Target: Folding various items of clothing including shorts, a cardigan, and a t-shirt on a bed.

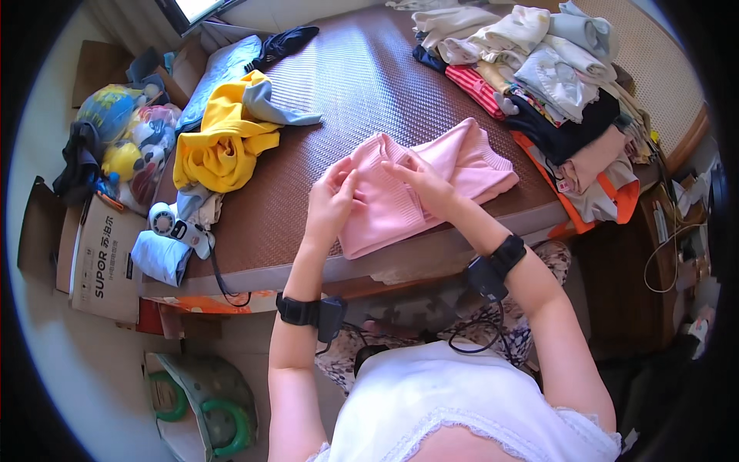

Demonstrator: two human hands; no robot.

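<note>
A pink garment with ribbed edges (381, 216) lies partly folded on the brown woven mat (358, 75), near the front edge of the bed. My left hand (335, 196) is at its left side, fingers curled at the cloth near the upper fold. My right hand (418, 179) rests over the ribbed band, with thumb and fingers at the cloth; whether either hand pinches it is unclear. One sleeve-like part with a ribbed cuff (499, 173) spreads to the right. A black strap with a dark box is around each forearm.
A yellow garment (222, 144) lies crumpled at left, near a small handheld fan (173, 225) with a dark cord. Folded clothes (554, 75) are piled at right. A cardboard box (107, 260) and a bag of toys (144, 144) stand beyond the bed's left edge.
</note>
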